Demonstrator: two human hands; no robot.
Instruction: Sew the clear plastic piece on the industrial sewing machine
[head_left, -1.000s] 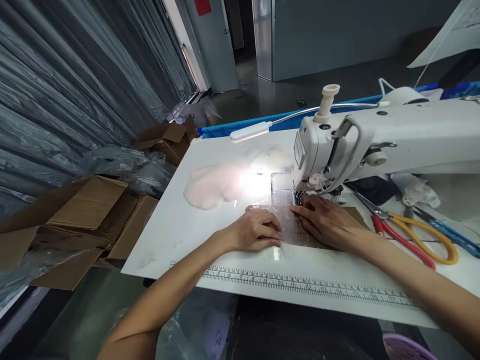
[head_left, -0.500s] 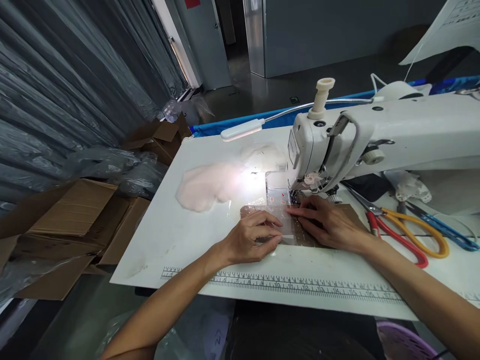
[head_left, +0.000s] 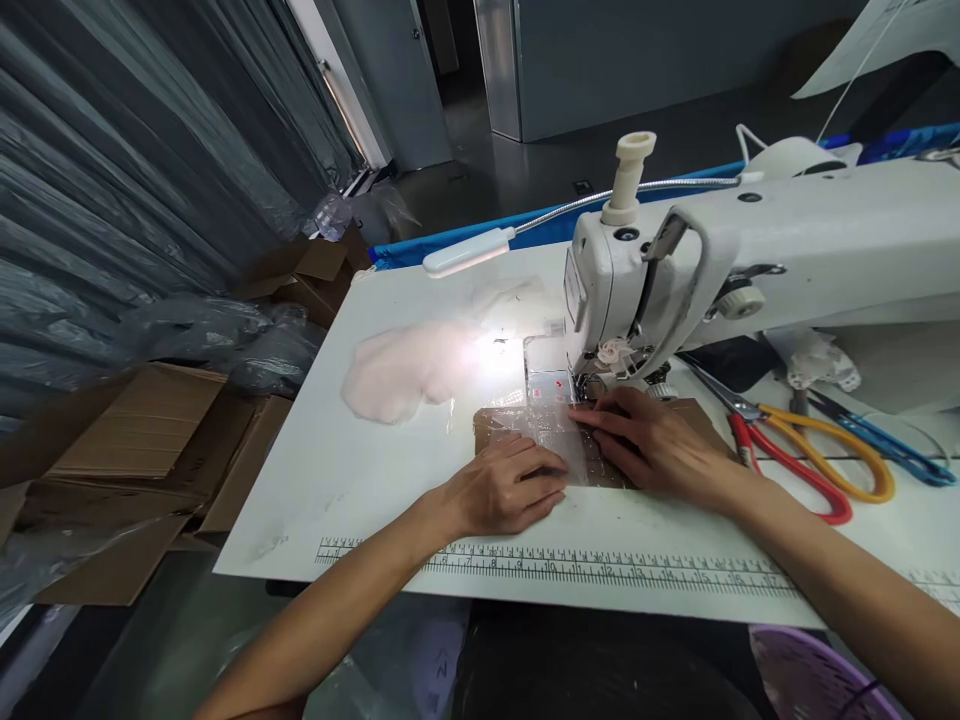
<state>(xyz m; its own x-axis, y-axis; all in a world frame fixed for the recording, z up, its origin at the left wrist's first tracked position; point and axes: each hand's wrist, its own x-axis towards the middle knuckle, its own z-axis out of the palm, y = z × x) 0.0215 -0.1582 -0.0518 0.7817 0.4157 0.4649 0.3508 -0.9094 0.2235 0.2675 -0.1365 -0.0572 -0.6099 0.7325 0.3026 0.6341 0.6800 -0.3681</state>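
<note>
A sheer white piece of fabric [head_left: 561, 432] lies over a brown sheet [head_left: 491, 425] in front of the presser foot of a white sewing machine [head_left: 600, 290]. My left hand [head_left: 506, 485] is closed, its curled fingers together on the near left part of the sheer fabric. On the right, my right hand [head_left: 656, 440] lies on the brown sheet with fingers stretched out, slightly apart. Its fingertips touch the sheer fabric's right edge close to the needle. The needle tip is hard to make out behind my fingers.
Red-handled scissors [head_left: 799, 470], yellow-handled scissors [head_left: 832, 450] and a blue-handled tool [head_left: 892, 440] lie right of my right hand. Pale pink sheer fabric [head_left: 397, 372] rests on the left tabletop under a lamp [head_left: 469, 252]. Cardboard boxes [head_left: 142, 420] stand left; a printed ruler [head_left: 555, 565] runs along the front edge.
My left fingers have come down and drawn together on the sheer fabric. My right hand stays by the needle. The whole view has shifted slightly.
</note>
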